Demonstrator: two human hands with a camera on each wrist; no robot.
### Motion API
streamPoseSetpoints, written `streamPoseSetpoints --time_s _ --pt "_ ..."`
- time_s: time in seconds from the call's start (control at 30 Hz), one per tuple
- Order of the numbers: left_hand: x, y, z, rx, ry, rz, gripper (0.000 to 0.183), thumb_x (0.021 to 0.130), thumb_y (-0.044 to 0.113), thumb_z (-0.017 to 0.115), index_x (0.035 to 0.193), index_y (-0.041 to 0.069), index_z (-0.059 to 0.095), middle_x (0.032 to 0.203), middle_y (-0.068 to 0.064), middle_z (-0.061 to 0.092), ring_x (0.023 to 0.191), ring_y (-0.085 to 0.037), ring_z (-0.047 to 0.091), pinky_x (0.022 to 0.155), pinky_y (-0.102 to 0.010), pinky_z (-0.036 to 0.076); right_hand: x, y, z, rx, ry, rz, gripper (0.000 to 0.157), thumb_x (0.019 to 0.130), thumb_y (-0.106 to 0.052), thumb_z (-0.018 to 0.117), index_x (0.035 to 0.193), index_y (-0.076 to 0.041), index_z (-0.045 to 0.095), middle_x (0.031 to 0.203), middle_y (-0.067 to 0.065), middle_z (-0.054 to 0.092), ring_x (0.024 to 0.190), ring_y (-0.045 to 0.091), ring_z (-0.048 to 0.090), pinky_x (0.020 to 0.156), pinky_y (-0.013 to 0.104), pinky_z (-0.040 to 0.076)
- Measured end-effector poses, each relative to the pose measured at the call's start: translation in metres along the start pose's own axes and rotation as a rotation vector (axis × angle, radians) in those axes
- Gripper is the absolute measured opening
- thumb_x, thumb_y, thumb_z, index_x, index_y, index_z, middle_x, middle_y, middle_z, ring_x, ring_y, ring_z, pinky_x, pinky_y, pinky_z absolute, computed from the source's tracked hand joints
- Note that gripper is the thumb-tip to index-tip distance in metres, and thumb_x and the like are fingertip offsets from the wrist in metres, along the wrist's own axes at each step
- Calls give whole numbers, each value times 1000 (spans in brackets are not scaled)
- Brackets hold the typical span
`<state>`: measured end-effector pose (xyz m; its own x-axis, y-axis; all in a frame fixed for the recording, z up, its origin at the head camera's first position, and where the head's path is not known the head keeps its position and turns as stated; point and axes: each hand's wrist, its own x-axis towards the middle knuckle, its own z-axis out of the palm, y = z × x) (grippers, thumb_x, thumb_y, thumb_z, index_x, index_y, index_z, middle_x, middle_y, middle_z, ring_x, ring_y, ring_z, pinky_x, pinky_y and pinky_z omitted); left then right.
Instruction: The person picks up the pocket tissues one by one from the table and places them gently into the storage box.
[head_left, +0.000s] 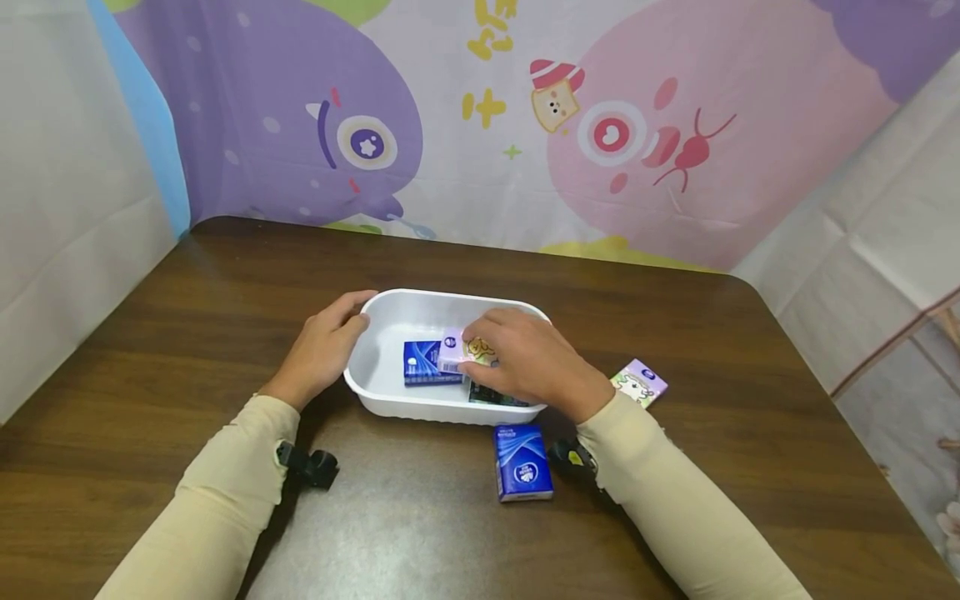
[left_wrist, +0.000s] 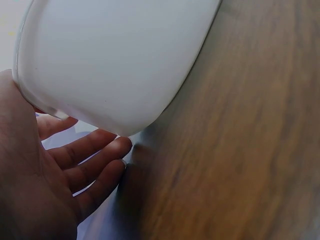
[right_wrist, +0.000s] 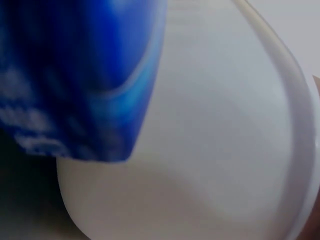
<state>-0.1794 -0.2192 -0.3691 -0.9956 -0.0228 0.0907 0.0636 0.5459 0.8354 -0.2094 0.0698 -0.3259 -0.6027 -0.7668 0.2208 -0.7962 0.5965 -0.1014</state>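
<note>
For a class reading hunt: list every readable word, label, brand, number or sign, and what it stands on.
"+": yellow mark on the backdrop.
"+": smaller green mark, same backdrop.
Yellow lettering, same backdrop: not clearly readable.
Blue pack in tray, blue pack outside: print too small or blurred.
Held purple pack, loose purple pack: likewise.
Dark pack: nothing readable.

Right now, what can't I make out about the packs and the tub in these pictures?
Head view: part of the dark rectangular pack in the white plastic tub, hidden under the right hand.
Head view: part of the small purple cartoon-printed pack, behind that same hand.
Left wrist view: the tub's contents, hidden by its own outer wall.
Right wrist view: the lettering on the blue rectangular pack, too blurred to read; the picture's top edge cuts the pack off.
</note>
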Motion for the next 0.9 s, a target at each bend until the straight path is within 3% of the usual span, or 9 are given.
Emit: streamPoseSetpoints --time_s 0.43,0.67,0.9 --pt "0 -2 0 0 -2 -4 45 107 30 40 150 16 46 147 -13 50 126 -34 51 104 -57 40 3 -2 1 31 -23 -60 42 94 -46 67 123 -16 72 121 1 68 118 20 60 104 38 43" --pt "-1 0 0 0 0 -4 45 107 29 40 149 17 46 147 -13 50 125 -34 51 104 -57 40 1 -3 -2 -13 -79 -43 45 94 -44 63 133 -21 67 132 1 64 125 21 56 106 41 41" --pt "-1 0 -1 8 0 3 45 107 30 40 150 17 46 147 -13 50 126 -34 50 105 -57 39 -5 0 -10 -38 -142 18 51 91 -42 61 141 -30 60 130 5 61 119 23 54 100 43 45"
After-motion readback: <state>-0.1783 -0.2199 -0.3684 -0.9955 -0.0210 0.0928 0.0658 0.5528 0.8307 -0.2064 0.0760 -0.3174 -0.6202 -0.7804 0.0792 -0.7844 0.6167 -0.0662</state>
